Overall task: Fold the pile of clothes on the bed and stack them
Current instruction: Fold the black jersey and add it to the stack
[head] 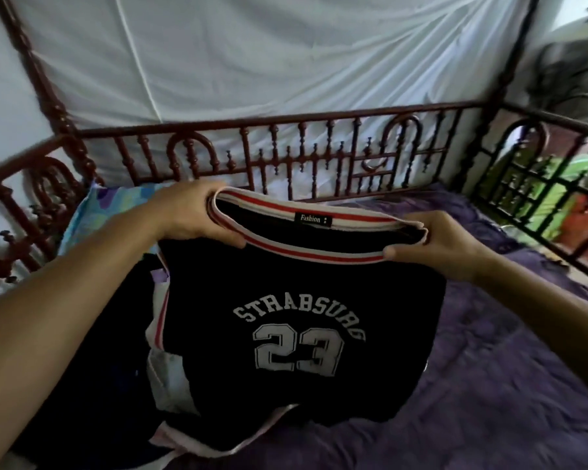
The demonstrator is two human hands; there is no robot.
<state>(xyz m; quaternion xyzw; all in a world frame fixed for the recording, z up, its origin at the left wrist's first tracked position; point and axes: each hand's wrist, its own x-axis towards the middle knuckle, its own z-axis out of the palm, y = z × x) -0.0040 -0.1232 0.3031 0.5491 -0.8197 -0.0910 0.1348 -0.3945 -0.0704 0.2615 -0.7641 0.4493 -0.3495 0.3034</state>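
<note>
Navy knit jersey (pixel 306 334) with a red-and-white striped collar, white "STRABSURG 23" lettering and a "Fashion" neck label — held up over the purple quilted bedspread (pixel 489 385), its lower part resting on a dark heap of clothes (pixel 92 368) at the left. Left hand (pixel 190 215) is closed on the collar's left end, right hand (pixel 435 245) closed on its right end, collar stretched between them. Carved reddish wooden bed railing (pixel 286 154) behind — white draped sheet (pixel 252 56) beyond it.
</note>
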